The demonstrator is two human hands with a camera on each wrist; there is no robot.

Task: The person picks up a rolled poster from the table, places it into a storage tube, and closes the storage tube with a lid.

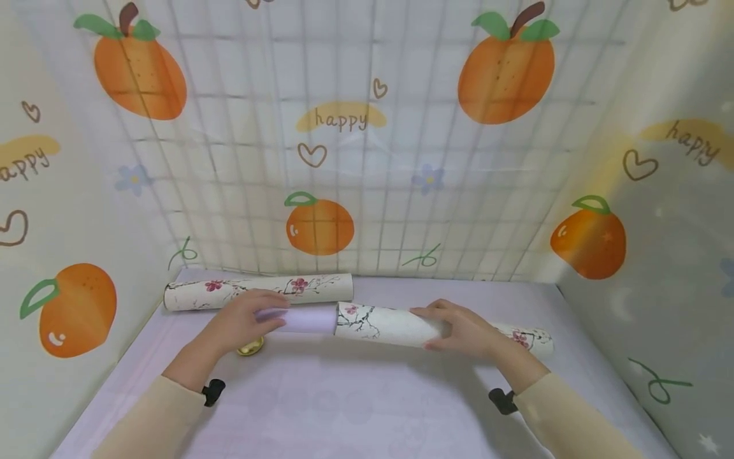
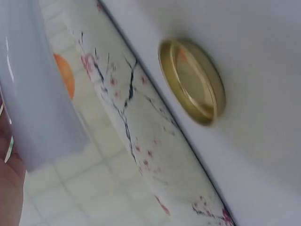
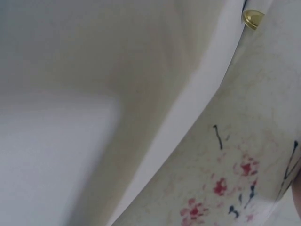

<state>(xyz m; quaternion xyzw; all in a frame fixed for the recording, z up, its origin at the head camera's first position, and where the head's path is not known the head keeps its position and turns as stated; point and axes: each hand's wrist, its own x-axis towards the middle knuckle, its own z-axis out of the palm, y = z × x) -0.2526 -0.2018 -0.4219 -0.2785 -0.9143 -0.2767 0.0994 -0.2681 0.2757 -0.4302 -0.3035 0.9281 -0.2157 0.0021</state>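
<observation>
My left hand (image 1: pixel 241 324) grips a smooth pale lavender roll (image 1: pixel 309 319) near its left end, thumb below and fingers above. The roll's other end runs into the open left mouth of a white cardboard-like tube (image 1: pixel 390 326) printed with plum blossoms. Around the middle of that tube my right hand (image 1: pixel 461 328) curls, thumb on the near side. In the left wrist view the free end of the lavender roll (image 2: pixel 40 94) shows above a shallow round gold lid (image 2: pixel 214 89), which lies on the table under my left hand. How far the roll reaches inside the tube is hidden.
A second blossom-printed tube (image 1: pixel 323 289) lies along the back left of the table, behind my left hand. The lavender-covered table (image 1: pixel 344 395) ends at a grid backdrop (image 1: pixel 390 210) hung with an orange-printed sheet, and similar sheets stand at both sides.
</observation>
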